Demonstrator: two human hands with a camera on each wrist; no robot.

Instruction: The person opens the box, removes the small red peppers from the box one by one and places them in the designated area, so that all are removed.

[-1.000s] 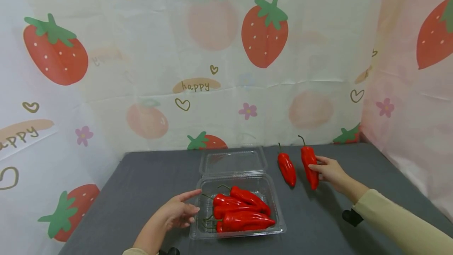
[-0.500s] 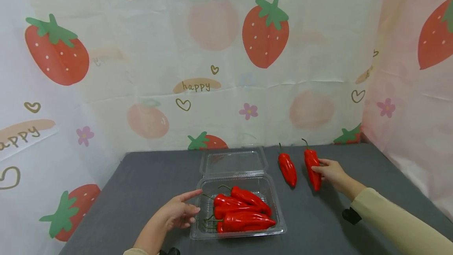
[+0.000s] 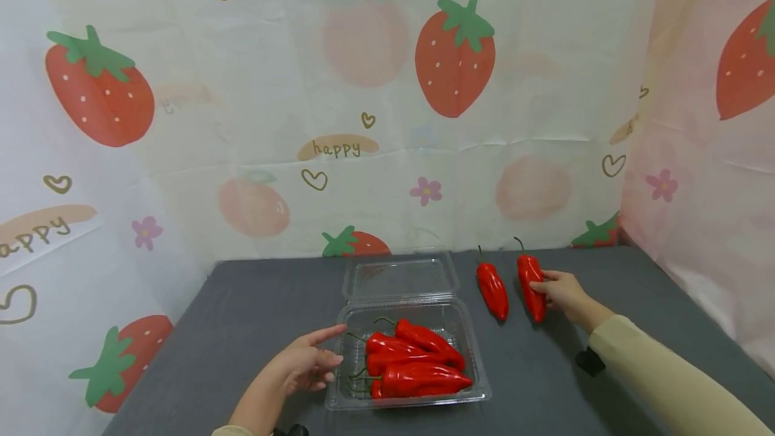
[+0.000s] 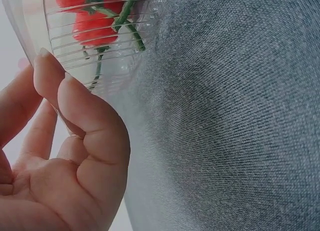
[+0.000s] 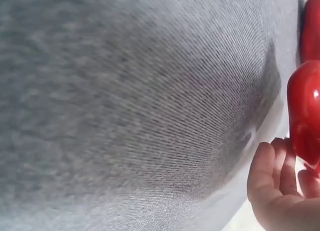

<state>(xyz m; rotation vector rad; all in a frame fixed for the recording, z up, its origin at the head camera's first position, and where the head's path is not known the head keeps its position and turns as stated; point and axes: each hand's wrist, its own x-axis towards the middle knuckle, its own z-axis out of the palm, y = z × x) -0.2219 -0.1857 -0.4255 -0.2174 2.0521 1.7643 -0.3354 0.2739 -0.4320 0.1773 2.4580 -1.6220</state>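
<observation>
Held pepper (image 3: 530, 298): red, glossy, above the table's right half, thin green stem toward the backdrop. Right hand (image 3: 567, 295) pinches it, thumb on the near face, fingers along the right side. Whether its lower tip touches the cloth: cannot tell. Shadow falls beneath and to the right.

Second pepper (image 3: 493, 291), also red, lies just left of the held one, a narrow gap between; stem likewise pointing to the back.

Farther left, a clear box (image 3: 442, 311), ribbed sides, with several red peppers (image 3: 424, 380) heaped in it. Most stems there point left; the lowest pepper is partly hidden. Lid (image 3: 399, 276) open, folded back on the far side.

Left hand (image 3: 303, 360) at the box's left edge. Index finger straight, tip at the rim; left wrist view shows bent digits pinching the rim, green stems visible through the wall.

Both sleeves (image 3: 666, 369) pale yellow; a black object (image 3: 590, 360) sits below the right cuff.

Table (image 3: 266, 301) covered in dark grey woven cloth. Behind it, a white backdrop (image 3: 272, 73) printed with strawberries, hearts, flowers and the word "happy"; pinkish on the right-hand side.
</observation>
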